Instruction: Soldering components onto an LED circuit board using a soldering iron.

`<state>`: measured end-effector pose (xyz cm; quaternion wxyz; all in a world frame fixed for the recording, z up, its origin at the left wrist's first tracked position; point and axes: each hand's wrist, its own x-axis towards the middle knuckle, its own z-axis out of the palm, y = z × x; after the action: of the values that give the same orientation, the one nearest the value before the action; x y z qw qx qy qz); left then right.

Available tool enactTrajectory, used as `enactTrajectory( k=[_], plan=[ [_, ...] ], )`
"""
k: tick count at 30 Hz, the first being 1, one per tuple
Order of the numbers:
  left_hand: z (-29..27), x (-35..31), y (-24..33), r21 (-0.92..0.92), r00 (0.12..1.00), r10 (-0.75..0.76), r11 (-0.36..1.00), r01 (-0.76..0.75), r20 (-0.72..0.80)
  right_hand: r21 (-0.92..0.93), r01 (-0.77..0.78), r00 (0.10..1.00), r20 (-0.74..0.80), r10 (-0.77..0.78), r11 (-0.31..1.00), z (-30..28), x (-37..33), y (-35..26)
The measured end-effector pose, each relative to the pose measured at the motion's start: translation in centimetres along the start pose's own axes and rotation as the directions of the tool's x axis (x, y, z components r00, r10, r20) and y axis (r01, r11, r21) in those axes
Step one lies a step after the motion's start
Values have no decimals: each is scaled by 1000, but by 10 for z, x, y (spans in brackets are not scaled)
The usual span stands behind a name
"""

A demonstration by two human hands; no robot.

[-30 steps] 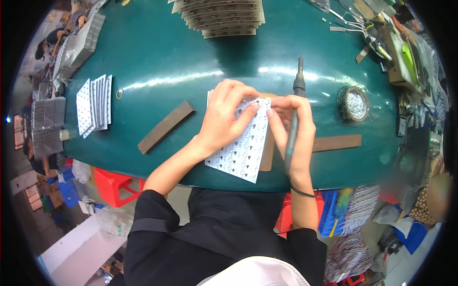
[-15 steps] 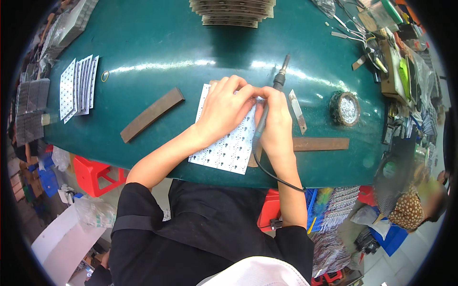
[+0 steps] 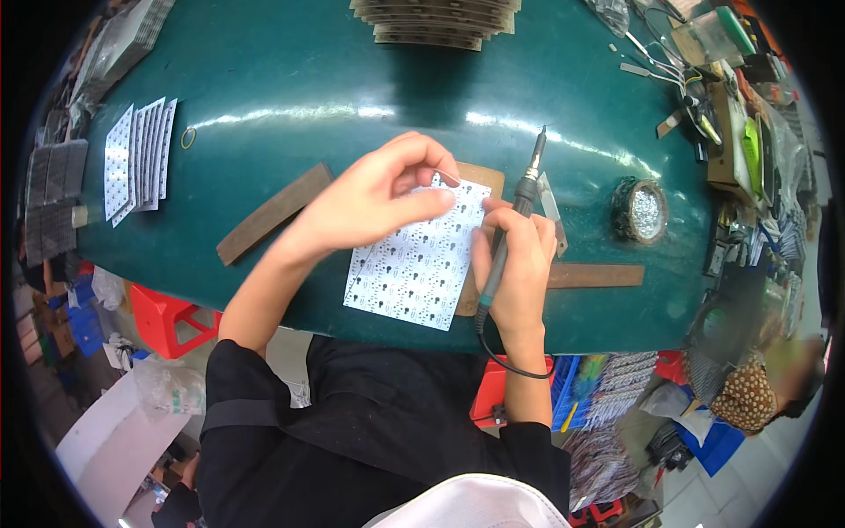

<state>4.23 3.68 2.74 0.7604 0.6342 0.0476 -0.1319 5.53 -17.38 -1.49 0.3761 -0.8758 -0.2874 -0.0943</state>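
A white sheet-like panel (image 3: 405, 286) printed with rows of small black marks lies at an angle on a brown board (image 3: 482, 180). My right hand (image 3: 519, 260) is closed round a soldering iron (image 3: 502, 255), its metal tip pointing away from me, clear of the panel. The right fingertips are beside the panel's right edge. Over the panel's upper part hovers my left hand (image 3: 378, 198), fingers curved and thumb apart from them; nothing shows clearly in it. From the iron a black cord loops below my right wrist.
Left of the panel lies a brown bar (image 3: 275, 214), and another bar (image 3: 594, 275) is at right. Near them are a flat metal blade (image 3: 553, 216) and a round dark tin (image 3: 640, 211) with silvery filling. Patterned panels (image 3: 132, 163) stand far left; stacked panels (image 3: 431, 22) are at the back.
My left hand has lifted off the panel's upper edge and opened. The right hand with the soldering iron has shifted down toward me, and the panel's upper part is uncovered.
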Motion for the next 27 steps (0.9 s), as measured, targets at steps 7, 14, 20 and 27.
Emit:
enactTrajectory(
  k=[7, 14, 20, 27],
  plan=[
    [9, 0, -8, 512, 972, 203, 851, -114, -121, 12, -25, 1000, -6, 25, 1000, 3, 1, 1],
    [19, 17, -34, 810, 874, 470, 460, -365, 126, 39, -59, 998, 12, 58, 998, 3, -1, 3],
    [23, 17, -39, 848, 904, 423, 452, -276, 68, 181, -169, 985, 15, 169, 969, -24, -10, -5],
    [23, 21, -42, 839, 892, 452, 475, -265, 26, 432, -159, 969, -105, 225, 888, -28, -26, -6]
  ],
)
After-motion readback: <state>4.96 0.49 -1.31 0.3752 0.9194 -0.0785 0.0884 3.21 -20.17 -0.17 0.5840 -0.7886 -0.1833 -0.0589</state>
